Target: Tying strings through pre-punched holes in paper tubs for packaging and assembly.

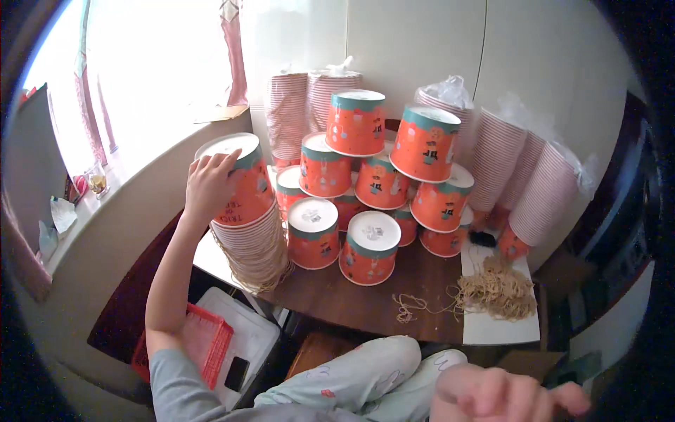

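Dark capital letters (240, 212) stand in lines on the orange side of the top bucket (254, 188) in the left-hand stack (252, 254), just above the stacked rims. Grey print marks the white bases (373, 231) of two front buckets (368, 267), too small to read

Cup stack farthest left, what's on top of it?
The left hand is over the near edge of the upturned white base; whatever its fingers cover can't be seen.

Tubs (369, 267): orange, teal band, white bases, small printed figures. Tabletop (337, 302): dark brown. Twine (496, 290) at its right front corner: tan. Basket (219, 346): red. Trousers (351, 373): pale, squiggle-patterned. Sleeve (181, 383): grey.
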Action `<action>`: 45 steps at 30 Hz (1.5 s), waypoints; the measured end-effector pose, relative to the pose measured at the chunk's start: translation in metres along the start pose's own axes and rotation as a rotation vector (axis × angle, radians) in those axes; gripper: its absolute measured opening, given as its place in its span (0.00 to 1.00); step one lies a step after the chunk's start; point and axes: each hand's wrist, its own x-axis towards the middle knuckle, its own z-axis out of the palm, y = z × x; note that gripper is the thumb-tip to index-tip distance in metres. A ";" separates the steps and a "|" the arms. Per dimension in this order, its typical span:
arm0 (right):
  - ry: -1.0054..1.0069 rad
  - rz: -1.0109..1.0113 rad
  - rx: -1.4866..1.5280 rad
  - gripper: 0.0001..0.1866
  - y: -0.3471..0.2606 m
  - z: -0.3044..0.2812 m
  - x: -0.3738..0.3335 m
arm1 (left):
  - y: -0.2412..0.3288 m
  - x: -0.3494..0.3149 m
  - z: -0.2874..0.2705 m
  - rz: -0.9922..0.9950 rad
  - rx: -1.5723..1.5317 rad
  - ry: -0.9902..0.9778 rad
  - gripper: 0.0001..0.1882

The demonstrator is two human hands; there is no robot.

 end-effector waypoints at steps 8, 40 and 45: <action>-0.732 -0.071 0.107 0.23 -0.002 -0.091 0.017 | 0.122 -0.035 0.042 0.318 -0.508 -0.207 0.15; 0.066 1.035 -0.374 0.22 0.153 -0.245 0.008 | 0.182 -0.160 0.110 -1.269 -2.238 -0.961 0.19; 0.131 1.034 -0.615 0.21 0.173 -0.244 -0.007 | 0.179 -0.175 0.109 -1.212 -1.871 -0.755 0.20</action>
